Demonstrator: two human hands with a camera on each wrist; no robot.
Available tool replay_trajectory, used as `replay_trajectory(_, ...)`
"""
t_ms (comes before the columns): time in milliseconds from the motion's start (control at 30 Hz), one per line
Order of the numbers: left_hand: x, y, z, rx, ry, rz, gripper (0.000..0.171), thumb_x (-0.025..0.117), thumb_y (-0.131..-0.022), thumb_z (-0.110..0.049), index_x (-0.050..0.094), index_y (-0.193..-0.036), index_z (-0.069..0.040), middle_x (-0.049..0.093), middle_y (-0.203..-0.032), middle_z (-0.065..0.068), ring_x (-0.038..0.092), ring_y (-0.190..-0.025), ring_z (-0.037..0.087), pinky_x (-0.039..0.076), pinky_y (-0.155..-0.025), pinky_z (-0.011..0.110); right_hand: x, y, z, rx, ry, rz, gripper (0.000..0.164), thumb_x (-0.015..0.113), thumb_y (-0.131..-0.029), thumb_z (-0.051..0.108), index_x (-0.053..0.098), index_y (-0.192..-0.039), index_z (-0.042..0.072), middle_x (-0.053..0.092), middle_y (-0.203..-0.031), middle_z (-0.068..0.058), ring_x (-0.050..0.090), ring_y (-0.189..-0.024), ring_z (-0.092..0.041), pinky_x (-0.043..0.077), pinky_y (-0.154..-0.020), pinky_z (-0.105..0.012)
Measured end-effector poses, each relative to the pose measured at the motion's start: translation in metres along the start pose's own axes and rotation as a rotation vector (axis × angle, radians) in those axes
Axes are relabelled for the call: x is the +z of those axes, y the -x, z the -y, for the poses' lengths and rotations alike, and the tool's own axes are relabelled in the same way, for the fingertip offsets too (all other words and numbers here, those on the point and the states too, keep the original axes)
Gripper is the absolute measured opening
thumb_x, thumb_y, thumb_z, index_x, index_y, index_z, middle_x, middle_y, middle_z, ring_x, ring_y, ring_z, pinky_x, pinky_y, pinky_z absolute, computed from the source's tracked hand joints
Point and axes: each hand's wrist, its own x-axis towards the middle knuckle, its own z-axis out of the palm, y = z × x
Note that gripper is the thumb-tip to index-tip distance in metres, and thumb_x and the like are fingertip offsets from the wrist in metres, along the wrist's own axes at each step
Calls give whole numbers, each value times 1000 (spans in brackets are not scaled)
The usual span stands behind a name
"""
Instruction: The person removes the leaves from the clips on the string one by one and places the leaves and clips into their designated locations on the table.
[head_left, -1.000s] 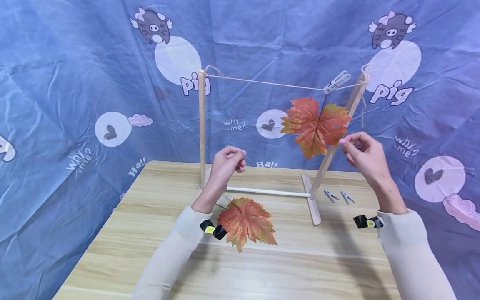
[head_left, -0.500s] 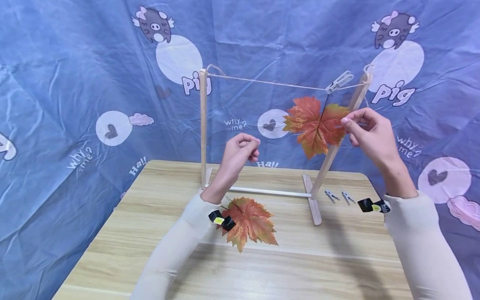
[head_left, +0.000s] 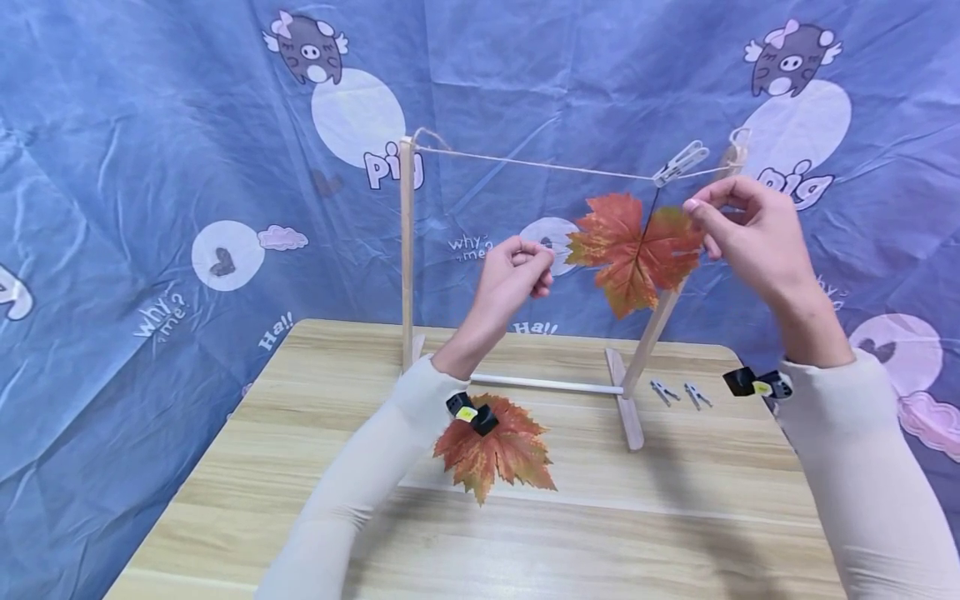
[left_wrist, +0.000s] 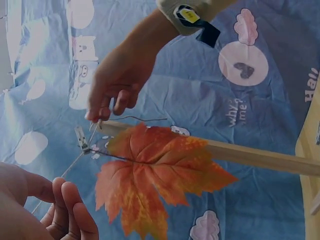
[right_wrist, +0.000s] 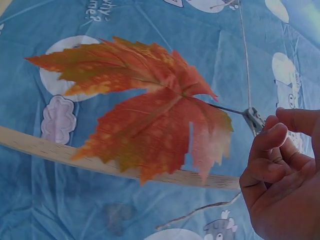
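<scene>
A red-orange maple leaf (head_left: pixel 630 254) hangs by its dark stem from a pale clothespin (head_left: pixel 680 163), which grips the string (head_left: pixel 540 166) near the right post. In the head view my right hand (head_left: pixel 761 237) is raised at the leaf's upper right edge, its fingers loosely bent with nothing in them. My left hand (head_left: pixel 510 283) hovers left of the leaf, below the string, also holding nothing, fingers loosely curled. From the left wrist, the clothespin (left_wrist: pixel 82 140) shows between both hands. The right wrist view has the clothespin (right_wrist: pixel 254 121) just beyond my right fingertips, partly hidden by them.
A second maple leaf (head_left: pixel 498 458) lies on the wooden table (head_left: pixel 600 533), partly under my left wrist. Two grey clothespins (head_left: pixel 697 396) lie right of the stand's foot (head_left: pixel 630 423). The left post (head_left: pixel 407 250) and white crossbar (head_left: pixel 547 384) frame the space below the string.
Both hands have risen: the left up and to the right toward the hanging leaf, the right up along the leaf's right side toward the string. The leaves and clothespins stay in place.
</scene>
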Motion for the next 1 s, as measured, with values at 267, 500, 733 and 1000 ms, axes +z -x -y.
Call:
replay_trajectory(267, 26, -12, -8, 39, 30, -12, 4, 65, -98, 0, 67, -100, 3, 65, -66, -1, 61, -54, 8, 57, -56, 20, -8, -12, 14, -4, 22, 17, 5, 74, -101, 19, 74, -100, 14, 64, -67, 7, 54, -46, -6, 38, -46, -20)
replay_trajectory(500, 47, -26, -13, 127, 61, 19, 5, 66, -100, -1, 66, -96, 1, 66, -67, 1, 65, -56, 9, 64, -61, 27, -18, -23, 26, -17, 36, -1, 3, 73, -102, 18, 75, -100, 15, 68, -84, 11, 55, -46, -4, 35, -44, -20)
replay_trajectory(733, 63, -42, -22, 130, 22, 44, 5, 64, -103, -4, 66, -101, 0, 68, -70, 1, 68, -59, 8, 69, -77, 44, -27, -35, 38, 4, 98, -3, 5, 72, -102, 19, 72, -102, 25, 64, -89, 11, 57, -48, -1, 40, -50, -16)
replay_trajectory(1000, 77, -56, -30, 80, -47, 59, 13, 62, -107, -9, 70, -111, 1, 77, -88, 12, 77, -75, 15, 67, -73, 24, -37, -47, 45, 105, 138, 59, 12, 73, -101, 26, 69, -111, 30, 69, -78, 17, 62, -52, 0, 41, -49, -19)
